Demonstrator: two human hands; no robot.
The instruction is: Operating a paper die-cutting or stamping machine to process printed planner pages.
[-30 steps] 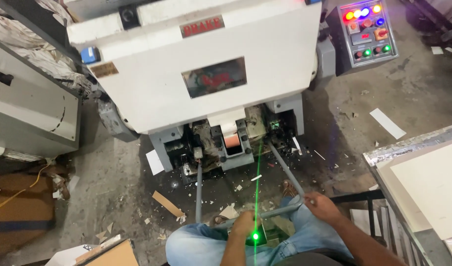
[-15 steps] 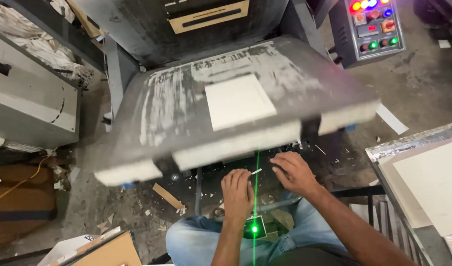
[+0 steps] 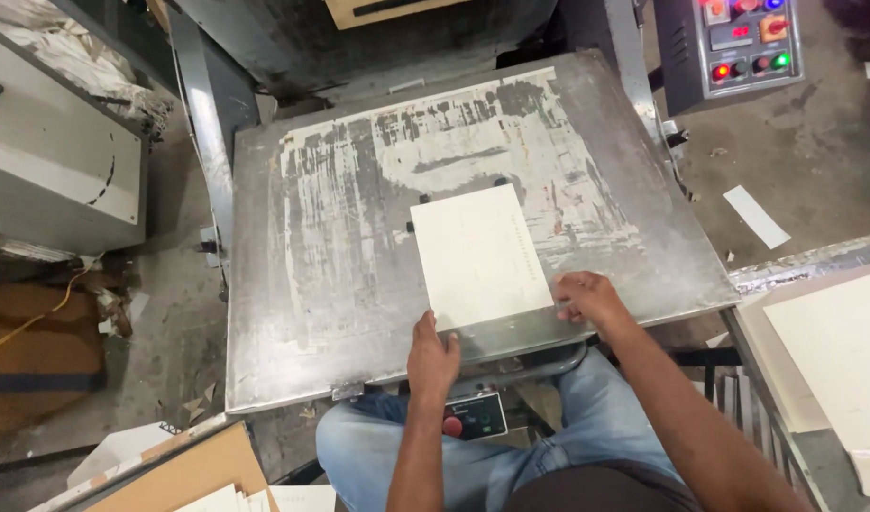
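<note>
Both hands, left [image 3: 433, 356] and right [image 3: 586, 296], rest open-fingered on the white sheet's [image 3: 477, 254] near edge; a control box [image 3: 738, 47] stands beyond the metal plate [image 3: 311, 284].

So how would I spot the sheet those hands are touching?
Find the big scuffed grey metal plate over the seated person's knees. On its near half lies a cream rectangular sheet, with the left hand and right hand at its near edge; it is the only loose item there.

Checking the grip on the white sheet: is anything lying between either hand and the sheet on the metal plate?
Nothing visible does. The left hand touches the sheet at its near edge and the right hand touches its near right corner. The plate around the sheet shows only worn paint and small stops along the sheet's far and left edges.
</note>
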